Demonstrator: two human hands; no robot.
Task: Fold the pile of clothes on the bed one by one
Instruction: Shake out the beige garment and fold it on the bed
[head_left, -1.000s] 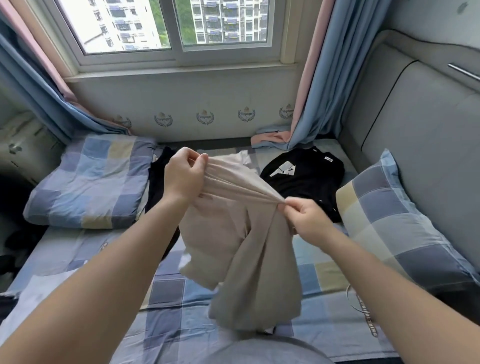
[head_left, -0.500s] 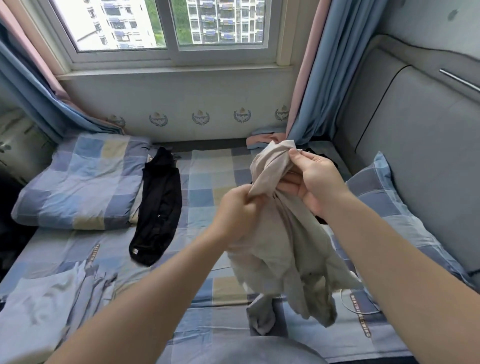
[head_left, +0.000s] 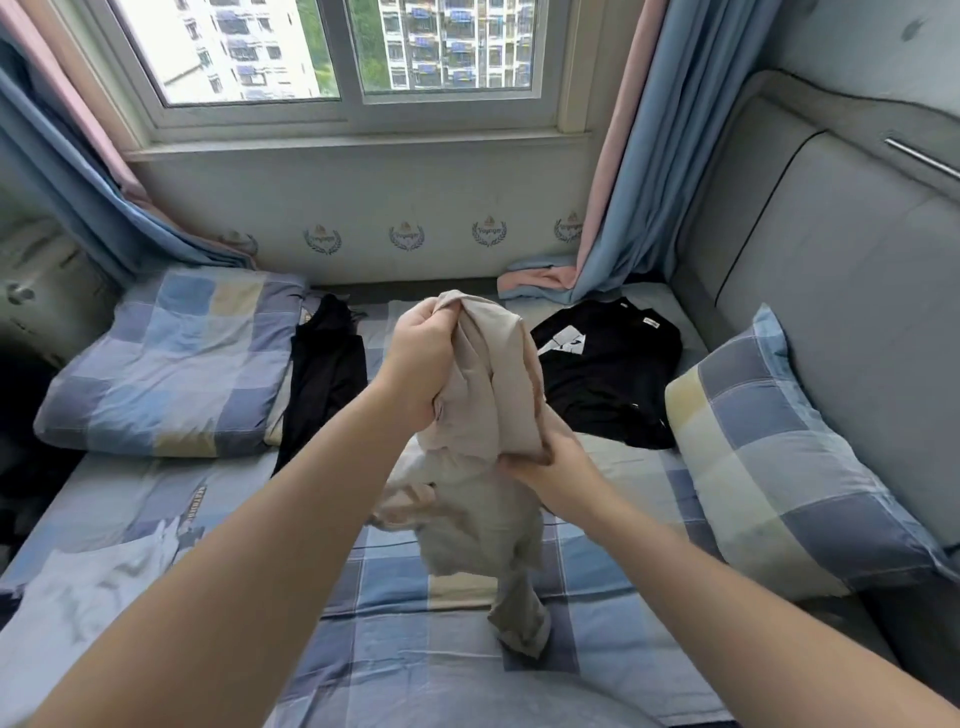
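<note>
A beige garment (head_left: 488, 426) hangs bunched above the checked bed sheet (head_left: 415, 623), its lower end trailing onto the sheet. My left hand (head_left: 423, 358) grips its top edge high up. My right hand (head_left: 550, 462) grips the cloth lower down, at the right side. A black garment (head_left: 324, 374) lies stretched out on the bed to the left. A black T-shirt with a white print (head_left: 608, 369) lies at the far right of the bed. A pale white garment (head_left: 78, 597) lies crumpled at the near left.
A checked folded quilt (head_left: 171, 364) sits at the left, a checked pillow (head_left: 789, 457) at the right against the grey padded headboard (head_left: 841, 270). Blue and pink curtains (head_left: 613, 197) hang beside the window and pool on the bed's far edge.
My left hand rose to the top of the beige garment while my right hand dropped from the top to a lower grip. The view swung slightly, so the black T-shirt shows again.
</note>
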